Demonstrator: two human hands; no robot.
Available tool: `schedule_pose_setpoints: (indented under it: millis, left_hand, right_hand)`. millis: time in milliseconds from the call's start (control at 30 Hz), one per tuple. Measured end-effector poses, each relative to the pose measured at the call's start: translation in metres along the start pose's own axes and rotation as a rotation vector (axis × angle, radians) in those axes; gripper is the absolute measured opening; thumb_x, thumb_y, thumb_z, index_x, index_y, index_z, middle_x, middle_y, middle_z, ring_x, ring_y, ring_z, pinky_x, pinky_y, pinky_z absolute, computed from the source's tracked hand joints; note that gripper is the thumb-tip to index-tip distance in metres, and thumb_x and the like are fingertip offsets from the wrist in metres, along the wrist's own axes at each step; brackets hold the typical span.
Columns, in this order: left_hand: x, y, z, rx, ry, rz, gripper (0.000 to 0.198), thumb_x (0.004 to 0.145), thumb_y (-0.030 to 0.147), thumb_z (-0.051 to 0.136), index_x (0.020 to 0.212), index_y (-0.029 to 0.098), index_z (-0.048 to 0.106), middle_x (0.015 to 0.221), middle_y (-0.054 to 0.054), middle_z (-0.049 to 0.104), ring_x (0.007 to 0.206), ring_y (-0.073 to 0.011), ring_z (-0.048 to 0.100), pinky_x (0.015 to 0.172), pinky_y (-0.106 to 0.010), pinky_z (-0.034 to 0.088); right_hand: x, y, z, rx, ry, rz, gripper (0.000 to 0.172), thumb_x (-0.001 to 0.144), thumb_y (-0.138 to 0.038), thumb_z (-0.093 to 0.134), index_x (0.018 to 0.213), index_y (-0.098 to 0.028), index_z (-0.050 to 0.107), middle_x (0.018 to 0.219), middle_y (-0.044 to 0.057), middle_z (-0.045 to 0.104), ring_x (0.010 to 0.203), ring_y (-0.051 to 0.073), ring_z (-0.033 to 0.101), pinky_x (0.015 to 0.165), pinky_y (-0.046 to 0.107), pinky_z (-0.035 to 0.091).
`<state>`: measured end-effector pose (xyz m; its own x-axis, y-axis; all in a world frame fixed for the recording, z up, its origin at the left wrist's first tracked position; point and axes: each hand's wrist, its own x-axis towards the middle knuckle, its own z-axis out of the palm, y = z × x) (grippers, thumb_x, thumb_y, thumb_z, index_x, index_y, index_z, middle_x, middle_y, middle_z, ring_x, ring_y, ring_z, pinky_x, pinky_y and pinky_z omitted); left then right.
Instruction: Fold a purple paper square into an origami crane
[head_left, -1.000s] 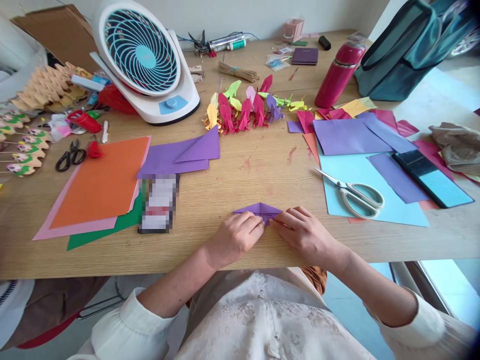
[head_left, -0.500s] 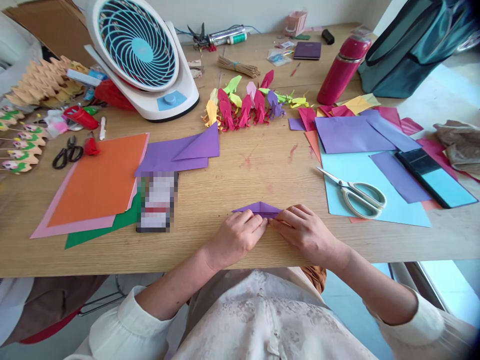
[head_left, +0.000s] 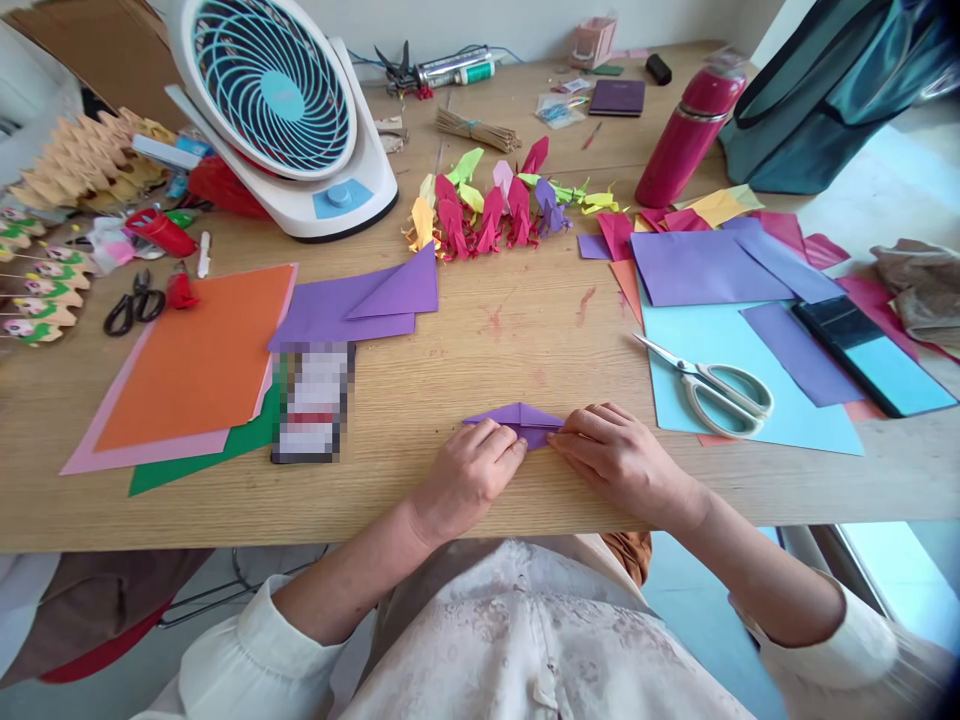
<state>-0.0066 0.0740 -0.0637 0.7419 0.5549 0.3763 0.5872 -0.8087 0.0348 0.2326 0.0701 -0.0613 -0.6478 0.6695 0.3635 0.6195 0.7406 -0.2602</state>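
A small folded piece of purple paper lies near the front edge of the wooden table, with a crease running up its middle. My left hand pinches its left side, fingers curled over the near edge. On the right side, my right hand grips the paper between thumb and fingers. Parts of both paper ends are hidden under my fingers. To the right, white-handled scissors rest on a light blue sheet. A phone with a blurred screen lies to the left.
Folded paper figures stand in a group at mid-table. A fan is at back left, a red bottle at back right. Purple sheets, an orange sheet and black-handled scissors lie left; a second phone lies right.
My fingertips have moved apart along the near edge, my right hand shifting slightly right. More of the purple paper's lower middle now shows between them.
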Motion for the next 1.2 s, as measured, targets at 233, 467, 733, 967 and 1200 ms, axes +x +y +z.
schedule_pose_setpoints:
  millis: [233, 467, 733, 967, 1200]
  left_hand:
    - [0.001, 0.0, 0.0, -0.038, -0.03, -0.055, 0.018, 0.1, 0.014, 0.05, 0.093, 0.014, 0.066, 0.085, -0.004, 0.065, 0.082, -0.018, 0.058, 0.079, -0.032, 0.05]
    - [0.002, 0.0, -0.001, -0.054, -0.044, -0.091, 0.019, 0.1, 0.014, 0.049, 0.092, 0.015, 0.066, 0.086, -0.005, 0.065, 0.081, -0.0181, 0.057, 0.079, -0.033, 0.049]
    - [-0.002, 0.001, 0.001, 0.024, 0.042, 0.013, 0.018, 0.097, 0.012, 0.055, 0.111, 0.014, 0.066, 0.091, -0.004, 0.069, 0.083, -0.0186, 0.058, 0.077, -0.034, 0.048]
    - [0.001, 0.002, 0.004, -0.041, 0.05, -0.059, 0.014, 0.098, 0.014, 0.055, 0.098, 0.016, 0.068, 0.083, -0.003, 0.065, 0.078, -0.017, 0.055, 0.074, -0.032, 0.048]
    - [0.002, 0.003, 0.001, -0.107, 0.023, -0.081, 0.015, 0.098, 0.015, 0.054, 0.1, 0.016, 0.068, 0.089, -0.004, 0.068, 0.085, -0.0178, 0.059, 0.078, -0.033, 0.051]
  right_hand:
    - [-0.003, 0.002, -0.002, 0.057, 0.016, -0.013, 0.023, 0.1, -0.01, 0.048, 0.093, -0.015, 0.069, 0.093, 0.01, 0.067, 0.08, 0.019, 0.053, 0.073, 0.034, 0.043]
    - [-0.004, 0.001, -0.002, 0.071, 0.025, -0.02, 0.019, 0.099, -0.01, 0.051, 0.094, -0.014, 0.069, 0.094, 0.009, 0.067, 0.081, 0.019, 0.054, 0.074, 0.034, 0.043]
    - [0.0, -0.002, 0.005, -0.056, 0.005, -0.044, 0.021, 0.1, -0.011, 0.048, 0.093, -0.014, 0.068, 0.089, 0.01, 0.064, 0.078, 0.02, 0.05, 0.071, 0.035, 0.038]
    - [0.003, -0.003, 0.012, -0.051, 0.003, -0.072, 0.022, 0.1, -0.011, 0.046, 0.095, -0.013, 0.067, 0.093, 0.011, 0.064, 0.078, 0.02, 0.049, 0.072, 0.035, 0.038]
    - [0.005, -0.005, 0.012, -0.048, 0.03, -0.036, 0.024, 0.1, -0.012, 0.047, 0.088, -0.014, 0.067, 0.085, 0.009, 0.062, 0.074, 0.019, 0.048, 0.069, 0.034, 0.037]
